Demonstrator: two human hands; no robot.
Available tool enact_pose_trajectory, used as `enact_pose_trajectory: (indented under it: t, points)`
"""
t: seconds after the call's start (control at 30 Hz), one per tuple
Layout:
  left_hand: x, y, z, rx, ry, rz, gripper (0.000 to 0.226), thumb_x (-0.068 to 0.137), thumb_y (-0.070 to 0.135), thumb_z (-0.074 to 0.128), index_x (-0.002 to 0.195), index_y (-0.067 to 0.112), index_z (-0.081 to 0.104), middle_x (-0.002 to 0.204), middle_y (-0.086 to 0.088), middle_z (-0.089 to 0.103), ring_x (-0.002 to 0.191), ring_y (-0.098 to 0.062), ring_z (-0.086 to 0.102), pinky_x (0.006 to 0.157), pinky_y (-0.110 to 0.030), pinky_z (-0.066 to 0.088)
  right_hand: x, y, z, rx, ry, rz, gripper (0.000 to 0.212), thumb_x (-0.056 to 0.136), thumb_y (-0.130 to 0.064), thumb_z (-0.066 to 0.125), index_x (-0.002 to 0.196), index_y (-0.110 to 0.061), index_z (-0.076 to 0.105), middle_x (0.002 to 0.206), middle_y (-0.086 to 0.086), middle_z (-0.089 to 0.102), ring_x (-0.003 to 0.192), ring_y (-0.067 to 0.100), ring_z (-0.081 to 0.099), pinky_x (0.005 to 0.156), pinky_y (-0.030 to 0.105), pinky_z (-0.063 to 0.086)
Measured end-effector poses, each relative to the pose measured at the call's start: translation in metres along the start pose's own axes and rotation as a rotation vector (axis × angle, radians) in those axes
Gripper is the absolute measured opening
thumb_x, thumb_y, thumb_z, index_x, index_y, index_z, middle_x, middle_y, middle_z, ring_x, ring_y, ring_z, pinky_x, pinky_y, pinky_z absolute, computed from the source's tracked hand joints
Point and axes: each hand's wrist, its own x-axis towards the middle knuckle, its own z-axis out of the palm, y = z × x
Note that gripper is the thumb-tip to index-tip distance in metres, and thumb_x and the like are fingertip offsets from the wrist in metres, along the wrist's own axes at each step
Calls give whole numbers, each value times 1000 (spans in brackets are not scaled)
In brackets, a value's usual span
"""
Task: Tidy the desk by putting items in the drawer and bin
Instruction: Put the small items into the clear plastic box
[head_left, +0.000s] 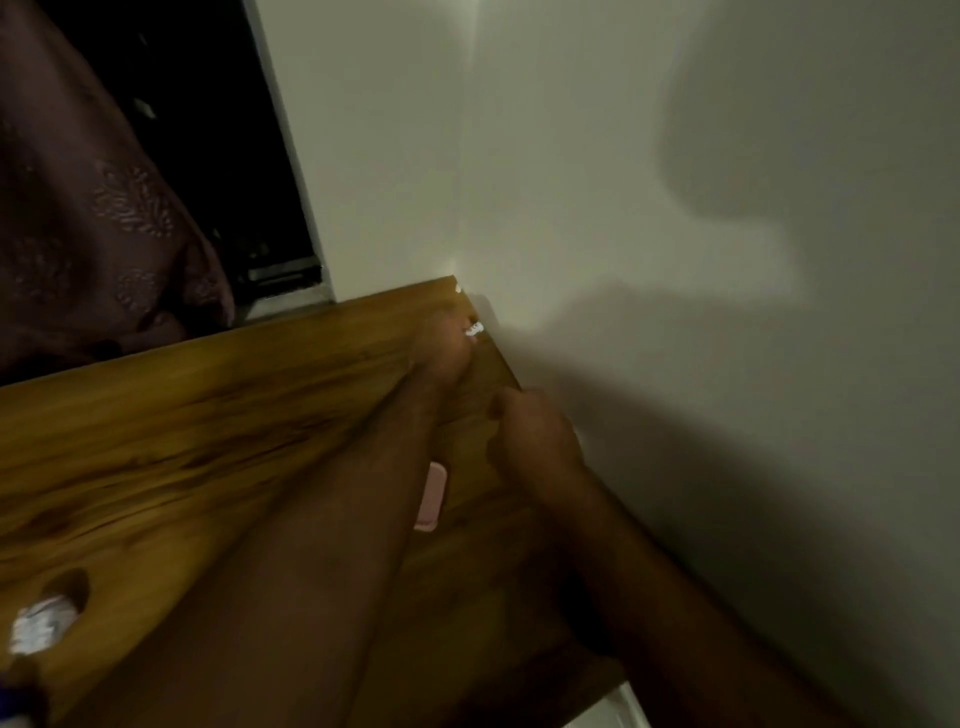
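The frame is tilted and blurred. My left hand stretches to the far corner of the wooden desk, its fingertips pinched on a small white scrap by the wall. A second white speck lies at the very corner. My right hand hovers at the desk's right edge with its fingers curled in, and nothing shows in it. Between my forearms a pink flat item lies on the desk. A crumpled white wad sits at the near left.
White walls close the desk in at the back and right. A patterned dark curtain hangs at the left beside a dark window. Something blue shows at the bottom left edge.
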Motion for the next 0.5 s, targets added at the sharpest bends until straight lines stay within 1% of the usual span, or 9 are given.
enact_pose_trajectory:
  t: [0.07, 0.1, 0.17, 0.23, 0.3, 0.37, 0.4, 0.43, 0.5]
  points:
    - [-17, -6, -9, -43, 19, -34, 18, 90, 22, 60, 105, 13, 65, 108, -9, 66, 99, -27, 60, 73, -29, 39, 7, -5, -2, 41, 45, -21, 32, 87, -11, 53, 118, -12, 62, 121, 13, 60, 110, 32, 58, 89, 32, 47]
    - [-27, -12, -16, -59, 30, -53, 20, 91, 24, 60, 108, 15, 65, 108, -8, 66, 99, -25, 60, 72, -27, 37, 9, -11, -2, 50, 57, -47, 32, 89, -11, 52, 118, -11, 62, 121, 12, 62, 111, 31, 59, 89, 32, 46]
    - [-49, -25, -38, -79, 60, -100, 24, 93, 28, 59, 114, 18, 65, 111, -4, 67, 101, -22, 60, 74, -26, 39, 12, -24, 0, 88, 55, -101, 28, 90, -11, 50, 114, -9, 64, 116, 11, 66, 108, 29, 61, 86, 32, 48]
    - [-77, -42, -65, -78, 118, -129, 25, 93, 30, 60, 114, 18, 66, 111, -3, 69, 102, -22, 62, 79, -28, 44, 15, -42, 8, 187, 59, -140, 24, 87, -9, 53, 107, -9, 66, 109, 8, 67, 102, 26, 63, 82, 32, 52]
    - [-105, -60, -90, -74, 177, -139, 22, 92, 30, 61, 109, 17, 67, 106, -3, 70, 98, -22, 64, 79, -30, 46, 10, -64, 18, 277, 67, -178, 24, 84, -6, 57, 106, -13, 66, 106, 3, 66, 96, 18, 62, 74, 29, 49]
    - [-136, -77, -117, -97, 236, -151, 15, 90, 27, 62, 100, 17, 67, 95, 0, 69, 91, -22, 63, 75, -29, 43, 0, -89, 31, 341, 40, -212, 28, 83, -3, 60, 108, -16, 65, 106, 0, 65, 90, 12, 57, 68, 23, 42]
    - [-154, -85, -132, -118, 267, -167, 10, 89, 24, 63, 96, 18, 66, 90, 2, 68, 88, -22, 62, 73, -29, 42, -7, -104, 37, 364, 19, -225, 31, 83, -3, 61, 110, -17, 65, 107, 0, 64, 90, 12, 57, 66, 22, 41]
    - [-171, -94, -146, -139, 297, -176, 6, 88, 22, 63, 93, 19, 65, 87, 2, 67, 86, -22, 62, 72, -28, 41, -15, -119, 43, 404, 4, -245, 32, 83, -2, 62, 111, -17, 64, 109, 0, 64, 92, 13, 58, 67, 23, 44]
    - [-204, -113, -172, -159, 353, -207, 6, 87, 20, 64, 93, 19, 66, 90, 1, 69, 87, -21, 63, 73, -28, 42, -32, -149, 56, 439, -8, -337, 33, 80, -3, 62, 110, -15, 66, 111, 3, 66, 101, 20, 61, 81, 28, 48]
